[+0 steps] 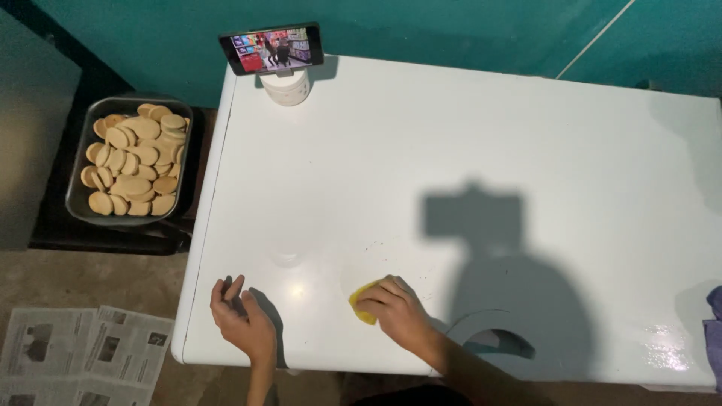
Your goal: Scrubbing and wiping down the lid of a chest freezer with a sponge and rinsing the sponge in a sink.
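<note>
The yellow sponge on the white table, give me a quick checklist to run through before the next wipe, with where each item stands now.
1. Right hand pressed flat on the small yellow sponge: ok.
2. Left hand resting on the glossy white table near its front edge, apart from the sponge: ok.
3. Dark specks beyond the sponge wiped off: not ok.
4. Phone propped on the white jar at the far edge, away from the hands: ok.
5. Metal tray of round tan biscuits off the table, on the dark stand to the left: ok.
6. Sponge wet enough: cannot tell.
</note>
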